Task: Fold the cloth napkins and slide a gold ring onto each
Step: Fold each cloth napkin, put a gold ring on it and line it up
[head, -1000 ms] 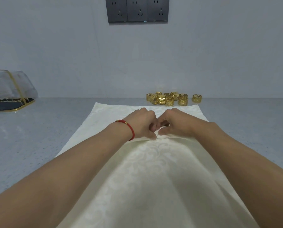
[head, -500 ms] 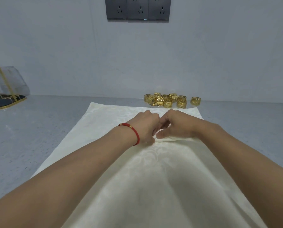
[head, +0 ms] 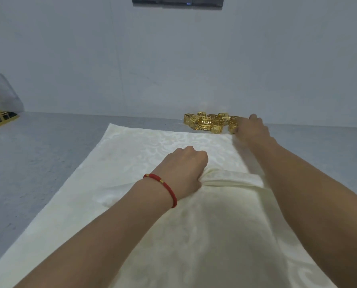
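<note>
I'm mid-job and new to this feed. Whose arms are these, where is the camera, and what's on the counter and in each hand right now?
There is no machine: these are a person's two bare arms, filmed by one wide-angle camera worn on their head, looking forward and down. A cream napkin lies spread on the grey counter. The left hand, with a red bracelet on its wrist, grips a gathered bunch of the napkin near its middle. The right hand reaches to the pile of gold rings by the wall; its fingers touch the nearest ring, but whether they grip it is hidden. A clear gold-trimmed bag sits far left.

Bare forearms, no sleeves; thin red cord bracelet (head: 165, 185) with small gold bead on left wrist.
</note>
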The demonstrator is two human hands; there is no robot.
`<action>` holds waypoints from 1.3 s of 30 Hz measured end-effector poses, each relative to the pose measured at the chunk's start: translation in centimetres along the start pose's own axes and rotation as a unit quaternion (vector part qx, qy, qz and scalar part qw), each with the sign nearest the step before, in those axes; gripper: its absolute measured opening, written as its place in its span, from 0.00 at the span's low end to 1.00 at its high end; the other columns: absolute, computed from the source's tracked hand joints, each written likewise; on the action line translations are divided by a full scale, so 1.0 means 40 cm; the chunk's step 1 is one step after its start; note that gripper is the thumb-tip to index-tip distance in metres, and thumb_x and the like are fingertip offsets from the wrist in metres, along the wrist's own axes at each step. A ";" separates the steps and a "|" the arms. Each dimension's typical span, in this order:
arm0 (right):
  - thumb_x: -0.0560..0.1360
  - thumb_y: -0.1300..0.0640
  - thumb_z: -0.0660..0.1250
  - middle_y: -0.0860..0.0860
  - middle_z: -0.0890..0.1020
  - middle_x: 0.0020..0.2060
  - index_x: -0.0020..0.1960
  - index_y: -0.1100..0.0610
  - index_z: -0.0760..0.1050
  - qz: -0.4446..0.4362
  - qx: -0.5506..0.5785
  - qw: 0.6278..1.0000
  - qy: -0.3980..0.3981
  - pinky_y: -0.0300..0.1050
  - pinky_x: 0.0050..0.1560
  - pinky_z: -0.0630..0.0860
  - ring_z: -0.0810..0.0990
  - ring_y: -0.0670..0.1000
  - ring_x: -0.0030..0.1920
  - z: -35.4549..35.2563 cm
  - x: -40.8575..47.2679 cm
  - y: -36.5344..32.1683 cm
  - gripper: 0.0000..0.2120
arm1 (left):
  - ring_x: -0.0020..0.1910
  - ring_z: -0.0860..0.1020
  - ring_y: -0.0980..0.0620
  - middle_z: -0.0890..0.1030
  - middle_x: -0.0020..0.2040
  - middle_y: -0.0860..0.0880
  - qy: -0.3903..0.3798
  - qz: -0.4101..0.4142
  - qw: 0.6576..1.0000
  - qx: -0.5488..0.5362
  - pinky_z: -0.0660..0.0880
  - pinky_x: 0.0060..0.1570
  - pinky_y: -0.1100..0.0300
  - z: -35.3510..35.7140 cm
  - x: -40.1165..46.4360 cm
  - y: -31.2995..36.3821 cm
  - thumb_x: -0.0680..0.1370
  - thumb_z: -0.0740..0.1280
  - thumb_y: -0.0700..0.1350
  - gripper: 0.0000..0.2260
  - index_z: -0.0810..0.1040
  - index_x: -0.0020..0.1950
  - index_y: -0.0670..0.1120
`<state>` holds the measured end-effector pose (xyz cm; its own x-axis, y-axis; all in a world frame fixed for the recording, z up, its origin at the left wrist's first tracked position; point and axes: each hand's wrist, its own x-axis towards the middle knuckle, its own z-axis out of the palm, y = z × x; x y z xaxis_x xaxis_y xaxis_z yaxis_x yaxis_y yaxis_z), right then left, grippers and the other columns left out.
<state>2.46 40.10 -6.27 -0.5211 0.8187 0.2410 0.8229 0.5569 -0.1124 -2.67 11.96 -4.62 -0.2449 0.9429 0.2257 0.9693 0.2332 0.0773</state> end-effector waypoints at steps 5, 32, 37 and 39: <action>0.77 0.59 0.65 0.59 0.70 0.62 0.64 0.56 0.76 0.014 -0.010 1.000 0.015 0.59 0.67 0.68 0.68 0.63 0.66 0.034 0.029 -0.013 0.15 | 0.45 0.73 0.44 0.67 0.37 0.50 0.016 -0.009 1.000 -0.022 0.73 0.40 0.54 0.026 -0.002 -0.001 0.73 0.67 0.39 0.16 0.62 0.35 0.49; 0.75 0.61 0.76 0.54 0.85 0.54 0.63 0.56 0.75 0.165 0.680 0.713 0.032 0.52 0.65 0.79 0.87 0.54 0.51 -0.147 -0.488 0.124 0.18 | 0.36 0.68 0.44 0.73 0.32 0.45 0.204 -0.130 0.970 -0.009 0.64 0.37 0.54 0.025 -0.023 -0.059 0.72 0.68 0.38 0.08 0.70 0.36 0.42; 0.76 0.61 0.75 0.54 0.87 0.53 0.63 0.52 0.75 0.119 0.679 0.725 -0.018 0.57 0.68 0.76 0.88 0.54 0.50 -0.137 -0.492 0.117 0.18 | 0.32 0.67 0.45 0.69 0.29 0.48 0.226 -0.087 0.970 -0.037 0.62 0.33 0.57 0.034 -0.020 -0.056 0.68 0.71 0.35 0.08 0.72 0.32 0.41; 0.75 0.61 0.75 0.54 0.86 0.54 0.64 0.49 0.76 0.080 0.674 0.732 -0.050 0.59 0.68 0.76 0.87 0.55 0.51 -0.134 -0.495 0.118 0.20 | 0.30 0.67 0.47 0.68 0.28 0.49 0.240 -0.066 0.967 -0.051 0.59 0.30 0.59 0.039 -0.021 -0.058 0.66 0.72 0.35 0.11 0.70 0.31 0.43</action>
<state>17.87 25.75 -6.42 -0.5116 0.8574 0.0556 -0.0608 0.0284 -0.9977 -4.68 11.01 -6.49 -0.3721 0.6810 0.6307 0.9276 0.2966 0.2269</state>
